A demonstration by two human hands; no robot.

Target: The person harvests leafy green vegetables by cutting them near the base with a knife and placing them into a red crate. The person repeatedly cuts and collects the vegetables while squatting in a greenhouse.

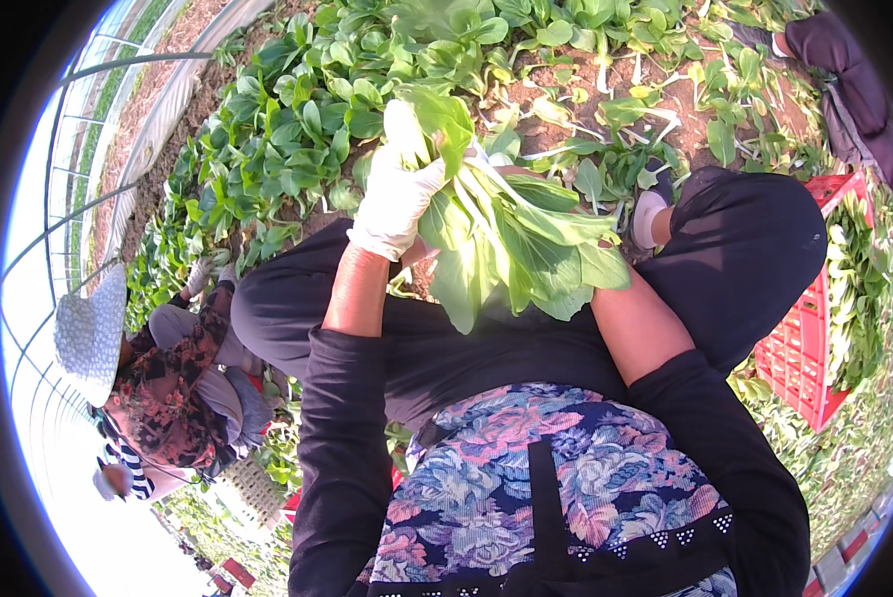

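My left hand, in a white glove, grips a bunch of bok choy-like leafy greens near the stem ends. Its pale stalks fan out to the right, and the broad leaves hang over my lap. My right forearm reaches up behind these leaves. They cover nearly all of my right hand, so its grip cannot be made out. The bunch is held above my crossed or bent legs in dark trousers.
Growing greens fill the bed ahead and left. Cut leaves lie on the soil. A red plastic crate packed with greens stands at right. A co-worker in a patterned hat crouches left; another person's leg is upper right. Hoops edge the left.
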